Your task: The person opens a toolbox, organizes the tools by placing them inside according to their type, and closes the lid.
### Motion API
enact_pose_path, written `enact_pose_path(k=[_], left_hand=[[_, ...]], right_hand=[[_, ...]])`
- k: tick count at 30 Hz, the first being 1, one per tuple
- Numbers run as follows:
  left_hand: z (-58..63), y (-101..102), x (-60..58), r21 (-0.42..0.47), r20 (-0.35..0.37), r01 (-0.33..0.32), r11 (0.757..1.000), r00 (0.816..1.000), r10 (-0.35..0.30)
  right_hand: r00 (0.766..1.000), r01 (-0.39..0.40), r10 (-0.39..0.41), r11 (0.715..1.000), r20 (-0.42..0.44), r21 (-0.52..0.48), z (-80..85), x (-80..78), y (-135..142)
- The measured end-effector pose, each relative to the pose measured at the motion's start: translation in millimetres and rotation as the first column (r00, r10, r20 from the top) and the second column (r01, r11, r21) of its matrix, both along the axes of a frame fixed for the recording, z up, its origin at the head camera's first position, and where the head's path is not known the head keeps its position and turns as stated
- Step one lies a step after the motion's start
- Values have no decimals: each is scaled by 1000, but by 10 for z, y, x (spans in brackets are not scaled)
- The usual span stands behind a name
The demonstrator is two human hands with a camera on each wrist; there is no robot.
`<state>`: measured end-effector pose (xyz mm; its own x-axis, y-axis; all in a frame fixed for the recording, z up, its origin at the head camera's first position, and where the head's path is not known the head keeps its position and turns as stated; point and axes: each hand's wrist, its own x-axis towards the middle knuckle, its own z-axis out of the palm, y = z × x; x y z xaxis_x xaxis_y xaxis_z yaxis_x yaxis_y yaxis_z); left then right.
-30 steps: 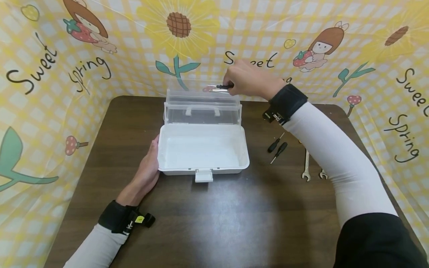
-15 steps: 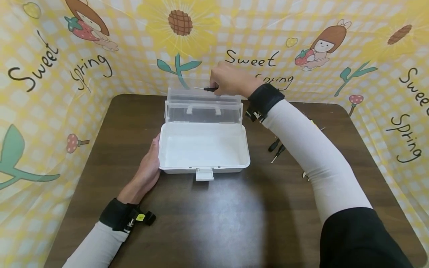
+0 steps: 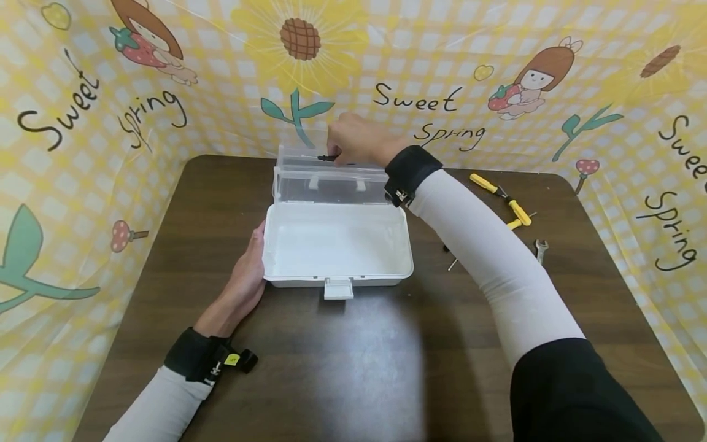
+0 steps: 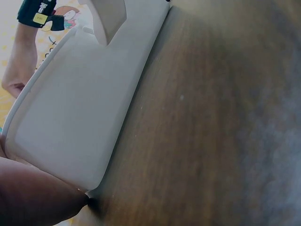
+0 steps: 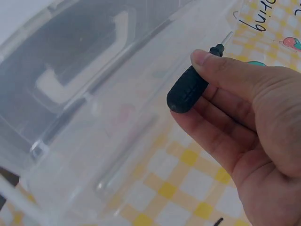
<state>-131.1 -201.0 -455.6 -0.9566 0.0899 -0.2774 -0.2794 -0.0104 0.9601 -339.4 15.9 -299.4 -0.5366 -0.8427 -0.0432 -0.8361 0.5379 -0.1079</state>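
My right hand (image 3: 356,140) pinches a small screwdriver (image 3: 328,158) between thumb and fingers, above the raised clear lid of the toolbox. In the right wrist view, its black handle (image 5: 188,89) lies between thumb and fingers, with the thin shaft beyond my thumb. The white toolbox (image 3: 338,277) stands open on the table, bare inside, its front latch (image 3: 339,288) hanging down. Behind it the clear lid (image 3: 293,184) is tipped back. Along the box's left wall rests my left hand (image 3: 248,270), part of its fingers hidden; the left wrist view shows it against the box corner.
Right of the box, partly under my right forearm, lie yellow-handled tools (image 3: 484,182), a wrench (image 3: 540,247) and another screwdriver (image 3: 453,264). A patterned yellow cloth (image 3: 221,92) encloses the dark wooden table (image 3: 276,380) at the back and sides.
My right hand has moved left and slightly down over the lid with the screwdriver. The forearm now uncovers the yellow-handled tools and covers most of the black screwdrivers. My left hand stays put.
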Motion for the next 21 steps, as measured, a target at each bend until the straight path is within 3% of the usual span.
enact_pose_path(k=[21], left_hand=[[18, 7, 14, 16, -2, -8, 1000, 1000, 8]], right_hand=[[999, 35, -35, 999, 22, 17, -152, -22, -163]])
